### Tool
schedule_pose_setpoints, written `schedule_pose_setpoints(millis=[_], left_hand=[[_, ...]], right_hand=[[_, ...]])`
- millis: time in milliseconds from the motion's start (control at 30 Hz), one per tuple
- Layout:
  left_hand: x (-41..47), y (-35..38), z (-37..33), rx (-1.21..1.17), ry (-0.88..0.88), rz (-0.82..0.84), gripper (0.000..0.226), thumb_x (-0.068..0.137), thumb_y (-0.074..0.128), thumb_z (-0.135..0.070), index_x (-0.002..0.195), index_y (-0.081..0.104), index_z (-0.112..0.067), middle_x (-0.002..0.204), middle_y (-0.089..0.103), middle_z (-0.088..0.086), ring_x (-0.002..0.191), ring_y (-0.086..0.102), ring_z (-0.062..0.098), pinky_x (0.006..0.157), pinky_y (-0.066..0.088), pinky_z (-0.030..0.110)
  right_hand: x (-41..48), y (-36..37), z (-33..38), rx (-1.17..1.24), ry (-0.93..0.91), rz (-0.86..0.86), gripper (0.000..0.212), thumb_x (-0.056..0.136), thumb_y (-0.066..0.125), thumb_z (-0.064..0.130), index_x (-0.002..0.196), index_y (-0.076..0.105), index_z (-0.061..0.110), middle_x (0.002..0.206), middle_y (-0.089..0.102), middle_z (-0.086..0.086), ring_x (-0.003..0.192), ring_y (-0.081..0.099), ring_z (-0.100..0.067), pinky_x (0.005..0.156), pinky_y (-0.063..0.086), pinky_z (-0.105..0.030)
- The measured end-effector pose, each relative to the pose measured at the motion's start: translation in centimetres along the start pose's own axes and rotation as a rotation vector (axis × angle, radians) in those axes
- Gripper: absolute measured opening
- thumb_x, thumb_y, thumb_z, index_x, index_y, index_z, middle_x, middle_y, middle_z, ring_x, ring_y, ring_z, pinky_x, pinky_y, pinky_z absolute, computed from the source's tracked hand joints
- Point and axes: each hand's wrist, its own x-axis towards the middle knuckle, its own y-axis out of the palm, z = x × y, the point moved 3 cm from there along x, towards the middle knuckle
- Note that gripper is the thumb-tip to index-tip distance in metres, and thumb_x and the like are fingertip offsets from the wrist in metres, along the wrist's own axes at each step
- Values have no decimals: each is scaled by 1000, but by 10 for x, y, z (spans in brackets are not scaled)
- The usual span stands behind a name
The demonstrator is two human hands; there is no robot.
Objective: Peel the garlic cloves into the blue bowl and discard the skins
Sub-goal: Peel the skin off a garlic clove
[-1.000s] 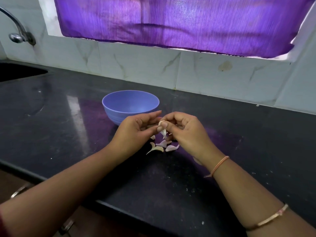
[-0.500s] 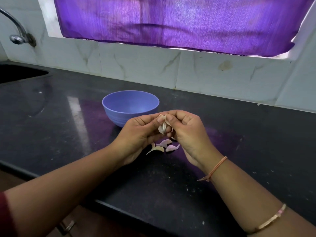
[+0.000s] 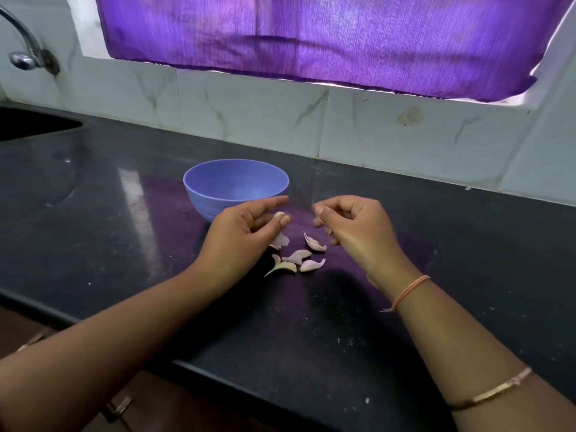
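While apart, left hand (image 3: 246,235) pinch-tight on a garlic clove (image 3: 279,215), its axis unclear; right hand (image 3: 358,232) curled, contents unclear.

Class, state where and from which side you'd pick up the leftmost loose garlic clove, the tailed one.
Probably pinch the tailed clove across its plump body from above: it lies flat on the countertop, and its thin tail looks flimsy.

No writing, label, brand or number can be read anywhere in view. The blue bowl (image 3: 202,196) is plain, and the dark table (image 3: 118,244), the tiled wall (image 3: 249,113) and the purple curtain (image 3: 311,35) carry no lettering.
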Motion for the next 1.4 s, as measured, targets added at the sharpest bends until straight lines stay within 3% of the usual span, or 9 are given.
schedule_pose_setpoints(millis=[267, 433, 633, 700, 800, 1033, 1167, 1300, 1400], left_hand=[[2, 0, 12, 243, 0, 60, 8, 81, 70, -19, 85, 64, -23, 77, 71, -13, 71, 66, -2, 69, 46, 10], [1, 2, 9, 345, 27, 175, 29, 83, 58, -6, 98, 65, -30, 88, 65, -22, 75, 57, -16, 71, 40, 0], [-4, -9, 3, 187, -36, 260, 32, 84, 65, -20, 113, 62, -32, 108, 65, -20, 98, 59, -8, 89, 42, 14], [-8, -15, 5, 260, -29, 358, 44, 79, 71, -27, 118, 56, -38, 113, 59, -28, 104, 52, -16, 88, 36, 4], [-9, -17, 8, 433, 5, 447, 54, 76, 73, -30, 124, 49, -41, 111, 51, -35, 98, 39, -33, 78, 27, -10], [2, 7, 7, 365, 14, 477, 48, 77, 74, -17, 120, 58, -32, 102, 63, -24, 96, 56, -15, 82, 40, 0], [19, 17, 4, 361, 6, 501, 60, 74, 76, -16, 129, 52, -25, 121, 61, -14, 106, 56, -5, 91, 43, 7], [34, 18, -3, 321, -12, 562, 61, 79, 71, -7, 133, 48, -23, 127, 55, -14, 112, 50, -4, 84, 37, -3], [38, 17, -3, 230, -7, 518, 50, 86, 59, 2, 129, 52, -21, 127, 58, -10, 113, 52, -4, 89, 40, 1]], right_hand=[[5, -10, -14, -215, 40, 136, 9, 74, 76, 14, 79, 68, 14, 71, 67, -2, 61, 56, -6, 67, 48, -28], [3, -3, -18, -251, 73, 327, 12, 73, 78, 17, 83, 73, 13, 73, 70, 0, 63, 58, -4, 65, 46, -22], [6, -6, -17, -316, -32, 188, 14, 84, 65, 13, 95, 71, 19, 78, 63, 11, 69, 53, -2, 70, 45, -17], [3, -1, -16, -443, -86, 287, 22, 87, 60, 12, 106, 69, 20, 92, 61, 10, 70, 49, 2, 64, 38, -5], [0, 6, -14, -554, -155, 385, 23, 90, 57, 11, 107, 70, 19, 107, 64, 1, 80, 48, -4, 72, 37, -13], [1, -1, -15, -496, -108, 334, 19, 85, 61, 7, 97, 72, 17, 75, 58, 12, 60, 48, 4, 55, 36, -2], [5, -8, -17, -397, -41, 267, 19, 85, 60, 6, 95, 70, 18, 82, 67, 3, 64, 58, -5, 71, 51, -21], [5, -14, -12, -395, -56, 282, 1, 82, 68, 17, 83, 68, 17, 76, 66, 2, 52, 53, 1, 63, 46, -21], [2, -15, -12, -407, -13, 372, 15, 76, 75, 24, 83, 68, 14, 78, 68, -4, 58, 54, -5, 65, 46, -26]])
